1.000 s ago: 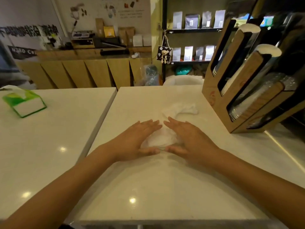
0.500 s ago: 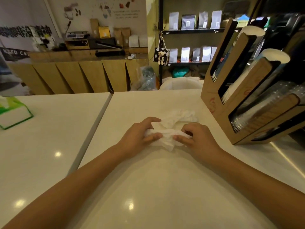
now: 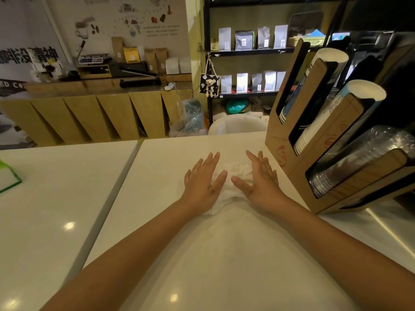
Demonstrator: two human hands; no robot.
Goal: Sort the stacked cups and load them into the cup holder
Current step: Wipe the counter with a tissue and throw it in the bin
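**Hands flatten out over the crumpled tissue**

At the far left edge, a green-and-white tissue box sits on the neighbouring white table; only a sliver of it shows, less than half a second ago.

On the white counter, the left hand lies palm down with its fingers spread and straight, gripping nothing. Half a second ago those fingers were curled and pinching. Under and between the two hands lies a crumpled white tissue, pressed against the counter; it looks flatter and more spread than before, when it was bunched up in both hands.

The right hand is likewise opened flat, fingers extended, its thumb side resting on the tissue and holding nothing.

Just right of that hand stands the wooden cup holder, tilted back. Its slots hold dark printed paper cups, white paper cups and clear plastic cups, all stacked, as earlier.
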